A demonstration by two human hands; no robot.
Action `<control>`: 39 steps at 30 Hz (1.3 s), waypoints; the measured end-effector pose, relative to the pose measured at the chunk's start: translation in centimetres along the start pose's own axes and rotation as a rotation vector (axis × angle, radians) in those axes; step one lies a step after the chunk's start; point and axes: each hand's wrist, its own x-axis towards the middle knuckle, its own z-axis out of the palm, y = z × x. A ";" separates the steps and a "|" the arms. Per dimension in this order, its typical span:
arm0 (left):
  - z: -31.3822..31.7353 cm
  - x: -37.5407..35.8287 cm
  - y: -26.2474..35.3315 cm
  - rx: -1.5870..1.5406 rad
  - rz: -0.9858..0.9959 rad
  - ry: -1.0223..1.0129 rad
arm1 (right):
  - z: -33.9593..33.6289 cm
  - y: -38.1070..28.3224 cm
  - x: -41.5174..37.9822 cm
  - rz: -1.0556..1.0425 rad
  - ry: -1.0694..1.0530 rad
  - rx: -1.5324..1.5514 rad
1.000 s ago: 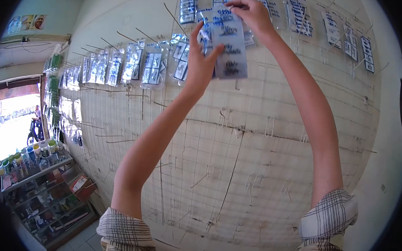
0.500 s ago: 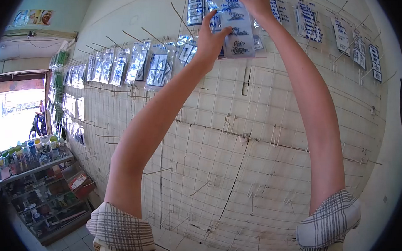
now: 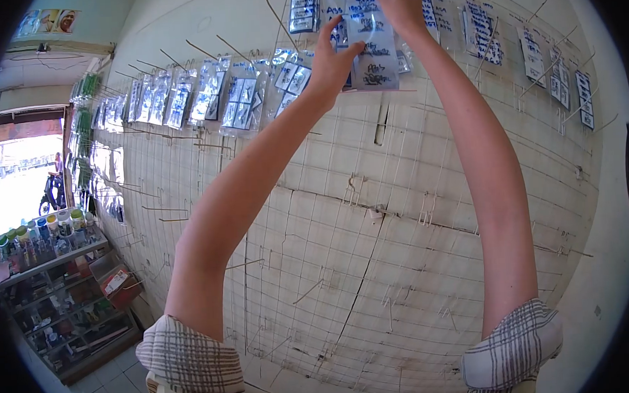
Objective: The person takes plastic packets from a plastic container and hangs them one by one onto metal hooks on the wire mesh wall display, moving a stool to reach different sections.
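Both arms reach up to a clear plastic bag (image 3: 377, 58) with blue and dark handwriting, at the top centre in front of the wire rack. My right hand (image 3: 398, 5) pinches the bag's top edge. My left hand (image 3: 334, 62) is at the bag's left side, thumb and index finger apart, the thumb over the bag; its other fingers are hidden. Behind the bag hang other labelled packets, partly covered. A packet of dark-labelled cards (image 3: 305, 9) hangs just left of them.
Wire grid rack (image 3: 317, 246) with bare hooks fills the wall. Hanging packets (image 3: 242, 101) line the upper left, more (image 3: 482, 35) the upper right. A glass display case (image 3: 63, 295) with bottles stands lower left, beside a red box (image 3: 118, 281). A person (image 3: 58, 164) and motorbike are outside.
The view has shifted slightly, so the rack and display case sit a little further left. The bag's writing shows less glare. Both hands keep nearly the same pose at the bag.
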 end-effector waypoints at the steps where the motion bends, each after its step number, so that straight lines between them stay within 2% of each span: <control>1: 0.0 0.0 0.1 -0.001 -0.010 0.000 | -0.1 -0.5 0.1 0.031 0.028 0.007; 3: -0.1 0.1 0.3 -0.002 -0.007 -0.003 | -0.6 -1.4 0.3 0.062 0.057 0.015; 6: -0.1 0.2 0.6 0.002 0.003 -0.003 | -0.7 -1.2 0.3 0.037 -0.010 0.136; 8: -0.2 0.4 0.5 0.008 0.009 0.003 | -0.2 -0.7 0.3 -0.087 0.003 -0.011; 12: -0.3 0.8 0.0 0.021 0.007 0.009 | 0.7 0.5 -0.1 -0.189 0.083 -0.007; 15: -0.1 0.6 -0.6 0.079 -0.005 0.026 | 1.1 1.6 -0.9 -0.120 0.010 -0.029; 17: 0.2 0.7 -1.6 0.106 -0.015 0.037 | 0.3 1.5 -2.2 0.132 -0.254 -0.173; 19: 0.5 0.9 -3.6 0.207 -0.115 -0.026 | 0.4 2.7 -4.2 0.180 -0.289 -0.171; 22: 1.3 1.2 -7.6 0.347 -0.106 -0.091 | 0.8 3.9 -7.8 0.280 -0.350 -0.182; 27: 2.5 0.5 -10.7 0.537 -0.211 -0.123 | 1.2 5.8 -11.8 0.420 -0.423 -0.176; 30: 1.9 -0.3 -11.0 0.537 -0.219 -0.095 | 0.3 4.4 -12.9 0.350 -0.407 -0.272; 32: 0.8 -1.0 -10.3 0.489 -0.134 -0.096 | -0.5 2.7 -13.2 0.351 -0.409 -0.339; 33: 0.1 -1.8 -9.9 0.550 -0.056 -0.054 | -1.0 1.7 -13.3 0.271 -0.339 -0.446; 34: -0.8 -3.0 -9.0 0.564 -0.060 -0.053 | -1.4 0.4 -13.5 0.193 -0.265 -0.548; 36: -3.0 -6.3 -6.0 0.381 0.113 -0.029 | -2.9 -3.2 -14.2 0.127 -0.238 -0.391; 38: -5.2 -10.8 -2.0 0.089 0.025 -0.053 | -5.0 -8.5 -14.9 0.109 -0.286 -0.200; 39: -6.5 -13.3 0.1 0.079 -0.015 -0.040 | -5.9 -11.2 -15.5 0.103 -0.323 -0.103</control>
